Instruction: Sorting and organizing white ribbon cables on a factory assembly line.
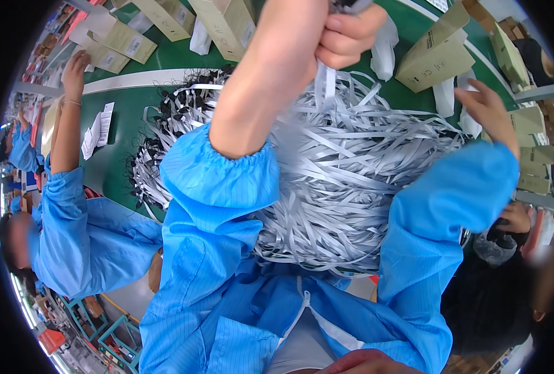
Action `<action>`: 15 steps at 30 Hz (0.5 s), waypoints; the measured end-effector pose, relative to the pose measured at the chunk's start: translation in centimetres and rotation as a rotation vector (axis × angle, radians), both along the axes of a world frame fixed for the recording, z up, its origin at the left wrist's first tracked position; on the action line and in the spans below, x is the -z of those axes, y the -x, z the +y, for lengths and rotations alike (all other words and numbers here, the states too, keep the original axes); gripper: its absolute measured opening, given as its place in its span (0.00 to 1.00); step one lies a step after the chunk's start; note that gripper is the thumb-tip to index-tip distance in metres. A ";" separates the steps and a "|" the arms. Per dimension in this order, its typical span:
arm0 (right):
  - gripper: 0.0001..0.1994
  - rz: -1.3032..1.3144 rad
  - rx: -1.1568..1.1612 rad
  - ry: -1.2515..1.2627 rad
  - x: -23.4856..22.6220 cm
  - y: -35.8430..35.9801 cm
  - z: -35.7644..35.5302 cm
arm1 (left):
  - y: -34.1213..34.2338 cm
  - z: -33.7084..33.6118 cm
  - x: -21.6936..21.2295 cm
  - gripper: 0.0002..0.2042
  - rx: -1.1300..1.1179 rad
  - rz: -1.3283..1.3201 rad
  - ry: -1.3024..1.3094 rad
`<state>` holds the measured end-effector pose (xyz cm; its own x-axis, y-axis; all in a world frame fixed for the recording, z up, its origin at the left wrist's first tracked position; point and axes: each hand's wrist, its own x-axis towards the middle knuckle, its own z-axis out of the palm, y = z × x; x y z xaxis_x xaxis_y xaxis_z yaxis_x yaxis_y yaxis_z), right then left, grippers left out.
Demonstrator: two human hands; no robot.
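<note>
A large heap of flat white straps [345,168] with black ends at its left covers the green table in front of me. My left hand [348,34] reaches over the far side of the heap with its fingers curled closed. From it hangs a white strap [328,87], and something dark shows at its top, partly cut off by the picture's edge. Out to the right, my right hand [489,112] has its fingers stretched and somewhat apart. Beside its fingertips is a white plastic-wrapped item [469,121]; whether they touch it, I cannot tell.
Several beige boxes stand along the far side, among them an open one [436,53] at the right. White wrapped pieces [385,50] lie between them. At the left, a co-worker in a blue sleeve [65,199] reaches over the table, near printed papers [98,129]. Another person [489,280] is at the right.
</note>
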<state>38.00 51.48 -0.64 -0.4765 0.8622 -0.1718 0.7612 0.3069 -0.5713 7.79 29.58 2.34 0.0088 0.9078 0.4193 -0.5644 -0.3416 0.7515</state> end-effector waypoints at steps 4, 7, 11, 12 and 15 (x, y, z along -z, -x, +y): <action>0.22 0.546 -0.299 -0.347 -5.7 1.8 -7.1 | -2.9 0.7 -1.6 0.53 -0.206 0.168 0.382; 0.19 0.898 -0.315 -0.496 -6.1 7.8 -12.1 | -3.8 0.3 -2.2 0.53 -0.155 0.200 0.400; 0.09 1.183 -0.410 -0.211 -5.6 15.7 -18.1 | -2.9 -0.2 -2.1 0.52 -0.315 0.255 0.410; 0.10 1.133 -0.449 -0.238 -5.0 16.0 -17.7 | -2.6 0.0 -2.0 0.51 -0.378 0.272 0.400; 0.12 0.975 -0.477 -0.286 -3.4 14.9 -14.9 | -3.3 2.2 -0.5 0.50 -0.494 0.300 0.375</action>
<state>23.11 36.61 2.78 -0.5912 0.5037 0.6299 -0.2033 0.6628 -0.7207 11.13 31.79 2.89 -0.3767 0.9185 0.1203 -0.1585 -0.1918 0.9685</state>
